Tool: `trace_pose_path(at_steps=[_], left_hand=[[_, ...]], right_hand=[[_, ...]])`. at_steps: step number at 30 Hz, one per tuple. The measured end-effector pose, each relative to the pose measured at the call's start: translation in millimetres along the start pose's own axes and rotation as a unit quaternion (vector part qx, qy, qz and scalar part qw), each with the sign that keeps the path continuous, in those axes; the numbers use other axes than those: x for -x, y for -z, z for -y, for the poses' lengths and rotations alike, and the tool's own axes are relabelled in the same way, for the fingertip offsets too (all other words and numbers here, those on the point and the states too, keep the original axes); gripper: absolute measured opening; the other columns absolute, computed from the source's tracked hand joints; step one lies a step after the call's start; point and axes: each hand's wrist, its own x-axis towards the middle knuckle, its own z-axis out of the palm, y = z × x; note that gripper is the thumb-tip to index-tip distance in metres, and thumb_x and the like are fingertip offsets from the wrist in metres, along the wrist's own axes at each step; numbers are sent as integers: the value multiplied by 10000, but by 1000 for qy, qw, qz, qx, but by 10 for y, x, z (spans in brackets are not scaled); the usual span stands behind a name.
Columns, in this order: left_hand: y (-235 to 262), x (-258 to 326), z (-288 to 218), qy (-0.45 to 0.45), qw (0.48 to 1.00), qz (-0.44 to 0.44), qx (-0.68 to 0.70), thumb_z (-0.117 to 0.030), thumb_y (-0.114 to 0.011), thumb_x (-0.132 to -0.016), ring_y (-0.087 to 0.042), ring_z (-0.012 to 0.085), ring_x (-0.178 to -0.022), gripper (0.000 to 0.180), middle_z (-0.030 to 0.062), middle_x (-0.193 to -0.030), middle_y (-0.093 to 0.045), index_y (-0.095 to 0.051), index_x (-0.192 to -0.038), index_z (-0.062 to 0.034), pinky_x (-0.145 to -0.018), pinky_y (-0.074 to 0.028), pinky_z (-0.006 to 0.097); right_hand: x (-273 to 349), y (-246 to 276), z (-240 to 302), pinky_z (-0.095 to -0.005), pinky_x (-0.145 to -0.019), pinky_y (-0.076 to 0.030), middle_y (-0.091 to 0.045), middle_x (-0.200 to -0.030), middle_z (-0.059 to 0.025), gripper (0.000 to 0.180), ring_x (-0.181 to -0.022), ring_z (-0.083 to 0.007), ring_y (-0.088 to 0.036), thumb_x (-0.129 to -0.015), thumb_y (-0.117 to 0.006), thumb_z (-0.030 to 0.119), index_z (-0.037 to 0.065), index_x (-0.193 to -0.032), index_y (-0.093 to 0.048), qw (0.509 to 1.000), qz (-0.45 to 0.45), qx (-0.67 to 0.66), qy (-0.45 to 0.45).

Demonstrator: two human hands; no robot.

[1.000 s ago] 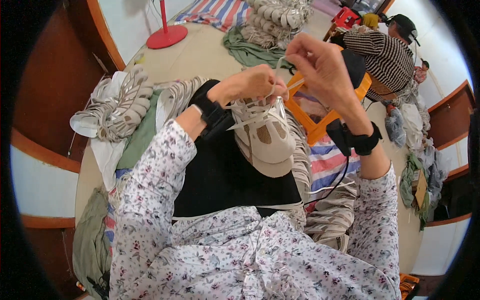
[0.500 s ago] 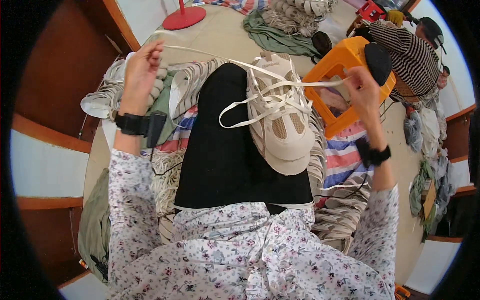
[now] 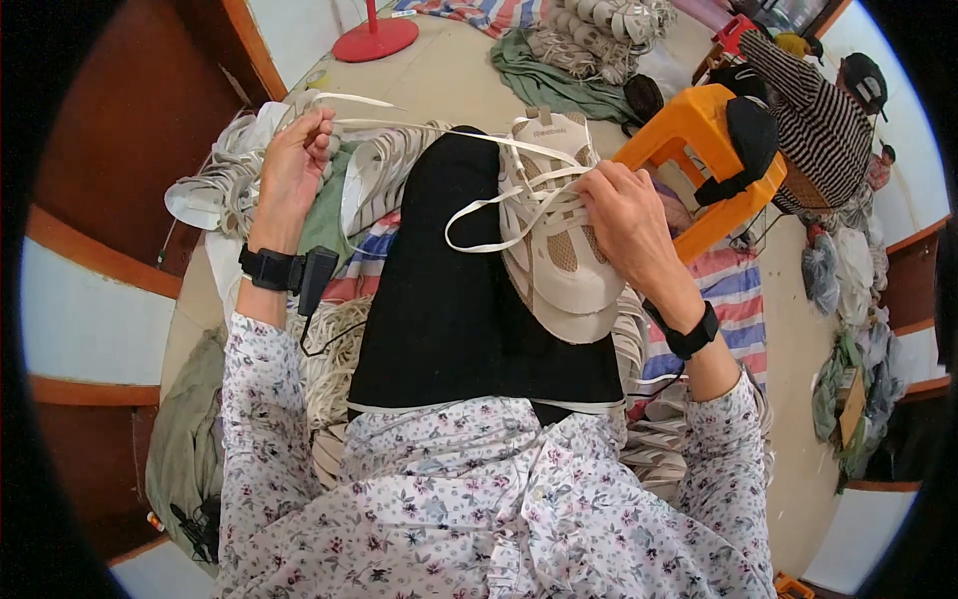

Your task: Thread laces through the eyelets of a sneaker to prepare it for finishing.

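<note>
A beige mesh shoe upper (image 3: 574, 262) lies on the black cloth (image 3: 439, 329) over my lap, its toe pointing toward me. A flat cream shoelace (image 3: 424, 127) criss-crosses its front, with one loose loop hanging over the left side. My left hand (image 3: 294, 155), well left of the shoe, is closed in a pinch on the drawn-out lace, whose tip sticks out past the fingers. Over the shoe's right eyelet edge, my right hand (image 3: 631, 215) is curled with its fingertips on the lace at the crossings. The palm hides part of the shoe's right side.
An orange plastic stool (image 3: 689, 140) stands right of the shoe, a black cap-like piece on it. Stacked shoe uppers (image 3: 374, 185) and a striped sheet (image 3: 723, 299) lie around my lap. A person in a striped top (image 3: 818, 120) is at the far right. Bundled laces (image 3: 329, 374) lie at left.
My right hand has come left and down from beside the stool onto the shoe's lacing. My left hand has shifted slightly right and down, still pinching the lace.
</note>
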Motion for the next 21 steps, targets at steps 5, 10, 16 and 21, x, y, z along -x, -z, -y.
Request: trace_pose_path(at_steps=[5,10,16,21], left_hand=[[145,-28,-11,4,1000,-2,21,-128,-604,-964,-561,23,-647,199,5,-829,-639,-648,-1060,41,-556,-449,141],[619,-163,-227,19,996,-24,89,-96,-611,-962,-540,29,-645,229,4,-847,-614,-602,-1143,45,-535,-414,145],[1414,-271,-709,10,990,-90,106,-37,-612,-941,-553,39,-624,207,25,-851,-609,-597,-1120,64,-490,-408,144],[1586,-273,-830,9,994,-110,20,-55,-649,-915,-557,33,-615,204,19,-830,-636,-630,-1094,40,-488,-404,140]], right_hand=[[-21,5,-115,-322,-671,-454,-605,-781,-78,23,-742,-244,-608,-852,-616,-15,-2,-862,-599,976,8,-187,-113],[13,105,-256,-204,-702,-472,-669,-825,13,97,-749,-56,-601,-918,-672,78,4,-982,-672,803,40,-509,-308],[32,-16,-311,-181,-709,-458,-666,-902,24,113,-789,-39,-588,-900,-682,52,21,-1009,-674,766,11,-553,-328],[34,-87,-261,-189,-668,-444,-619,-878,53,123,-761,-31,-545,-894,-666,39,34,-1016,-678,796,-25,-522,-306]])
